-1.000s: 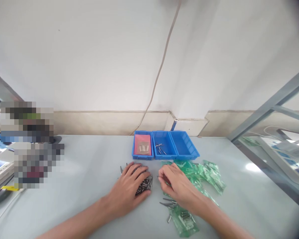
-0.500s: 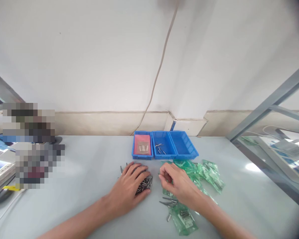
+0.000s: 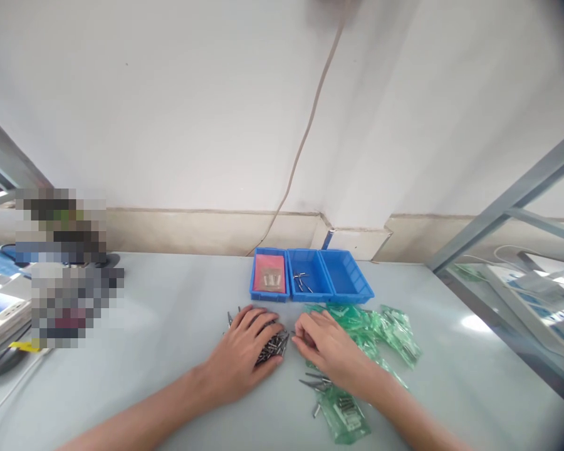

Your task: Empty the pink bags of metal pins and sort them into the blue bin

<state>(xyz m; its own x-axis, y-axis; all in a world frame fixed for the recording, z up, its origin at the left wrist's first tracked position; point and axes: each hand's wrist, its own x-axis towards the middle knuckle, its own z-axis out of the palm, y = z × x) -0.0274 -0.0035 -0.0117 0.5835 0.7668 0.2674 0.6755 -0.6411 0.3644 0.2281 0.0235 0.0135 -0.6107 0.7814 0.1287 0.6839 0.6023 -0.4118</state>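
Observation:
My left hand (image 3: 244, 351) lies with its fingers spread over a pile of small dark metal rods (image 3: 275, 347), which look like pins or rivets. Part of the pile is hidden under the palm. Just right of it, my right hand (image 3: 326, 344) is closed, with thumb and fingertips pinched together near the pile's edge. Whatever sits between those fingertips is too small to make out. Beneath and beside the right hand lie green plastic bags (image 3: 364, 322). Closer to me, a green bag of metal pieces (image 3: 343, 416) rests by a few loose longer rods (image 3: 316, 380).
Behind my hands stand three joined blue bins: the left bin holds a pink packet (image 3: 269, 263), the middle bin (image 3: 311, 260) a few thin rods. A blue bin (image 3: 348, 275) is on the right. Metal frames flank the table (image 3: 169, 300); a cable (image 3: 305, 138) runs down the wall.
My right hand has moved a little left, closer to the pile, still pinched. My left hand stays spread on the pile. The view has shifted slightly.

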